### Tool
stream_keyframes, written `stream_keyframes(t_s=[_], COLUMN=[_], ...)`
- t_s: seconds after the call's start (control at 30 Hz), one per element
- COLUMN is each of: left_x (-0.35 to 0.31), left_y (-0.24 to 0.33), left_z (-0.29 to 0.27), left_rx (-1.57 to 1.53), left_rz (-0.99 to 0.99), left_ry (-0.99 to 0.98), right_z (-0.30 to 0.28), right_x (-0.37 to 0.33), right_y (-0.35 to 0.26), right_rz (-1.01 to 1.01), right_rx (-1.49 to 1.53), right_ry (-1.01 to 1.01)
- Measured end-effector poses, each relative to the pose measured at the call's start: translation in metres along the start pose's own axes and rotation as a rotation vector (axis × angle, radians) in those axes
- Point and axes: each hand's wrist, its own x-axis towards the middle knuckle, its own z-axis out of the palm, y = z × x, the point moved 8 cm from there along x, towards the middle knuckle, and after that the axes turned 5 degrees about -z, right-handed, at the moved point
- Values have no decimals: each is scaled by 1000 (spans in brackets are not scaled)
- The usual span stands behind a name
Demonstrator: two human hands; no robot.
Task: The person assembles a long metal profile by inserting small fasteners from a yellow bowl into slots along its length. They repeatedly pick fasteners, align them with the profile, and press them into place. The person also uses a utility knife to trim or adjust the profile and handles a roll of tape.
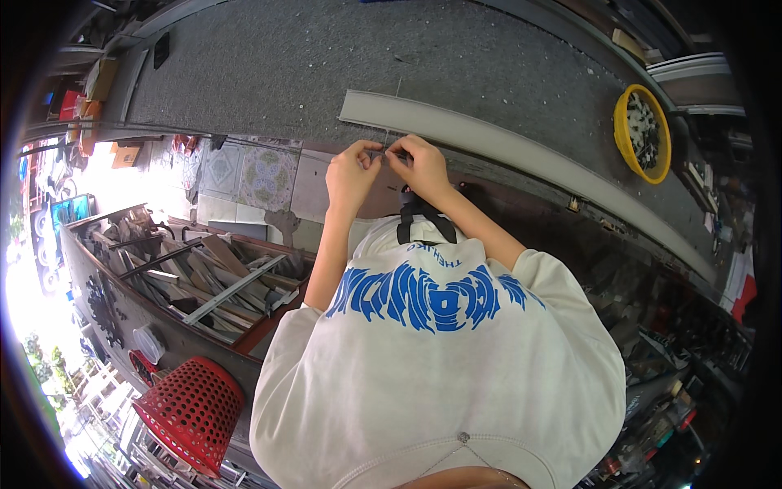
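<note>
My left hand (351, 175) and my right hand (421, 169) are close together at the near edge of the grey worktop, fingers pinched. Whatever sits between the fingertips is too small to make out; a thin pale line runs up from there. Just beyond the hands lies a long pale-grey profile bar (481, 138), its left end square-cut, running off to the right along the worktop (269, 65). Neither hand grips the bar.
A yellow basket (665, 155) of small pieces stands at the right. At the left is a bin (248, 356) full of offcut strips, with a red perforated basket (191, 411) beside it. A flat black object (162, 50) lies at the far left.
</note>
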Motion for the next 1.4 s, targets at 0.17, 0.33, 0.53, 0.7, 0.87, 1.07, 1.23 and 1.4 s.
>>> stream_keyframes(t_s=[0.17, 0.33, 0.53, 0.7, 0.87, 1.07, 1.23, 1.4], left_x=[0, 12, 4, 39, 82, 129, 136, 139], left_y=[5, -38, -169, -93, 54, 65, 63, 69], left_z=[-2, -42, -220, -171, -34, 14, 22, 28], left_rx=[76, 115, 399, 435, 127, 385, 393, 383], left_rz=[42, 36, -656, -262, 494, 185, 247, 342], left_ry=[46, 183, 599, 517, 253, -60, -213, -292], right_z=[-2, -3, 1, 6, 20, 35, 47, 44], right_x=[3, 1, 2, 9, 6, 4, 3, 13], right_y=[-10, -12, 3, 3, 13, 30, 49, 40], right_rz=[-90, -21, 229, 264, 353, 395, 727, 735], right_rx=[-9, -67, 55, 22, 22, 220, 833, 950], right_ry=[83, 7, -109, -135, -159, -90, 61, 114])
